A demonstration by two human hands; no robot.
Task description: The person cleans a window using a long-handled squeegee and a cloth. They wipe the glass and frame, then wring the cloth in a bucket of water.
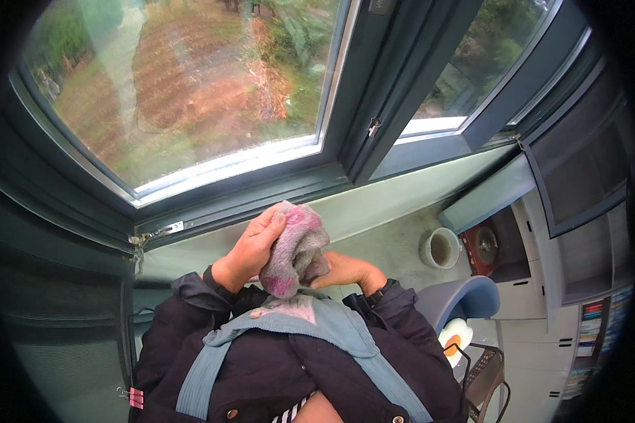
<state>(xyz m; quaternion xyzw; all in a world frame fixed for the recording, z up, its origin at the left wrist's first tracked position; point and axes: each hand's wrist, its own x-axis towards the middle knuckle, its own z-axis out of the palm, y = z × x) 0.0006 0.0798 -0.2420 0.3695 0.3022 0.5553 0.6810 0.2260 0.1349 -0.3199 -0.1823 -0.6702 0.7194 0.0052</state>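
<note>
A bunched cloth (296,246), greyish with pink patches, is held between both hands in front of my chest. My left hand (254,246) grips its upper left side, thumb on top. At the lower right of the cloth is my right hand (344,269), its fingers partly hidden behind the folds. Beyond the hands stands a large window with a dark frame (243,195), its glass (201,90) showing a field outside. A metal hinge arm (164,231) lies at the lower left of the frame, and a handle or latch (373,127) sits on the upright frame.
On the floor at the right stands a white bucket (426,248) of murky liquid. Near it are a blue-grey chair (455,296), a red appliance (471,251) and a metal-framed chair (487,370). Screen panels flank me left (63,317) and right (582,153). Bookshelves (587,333) stand far right.
</note>
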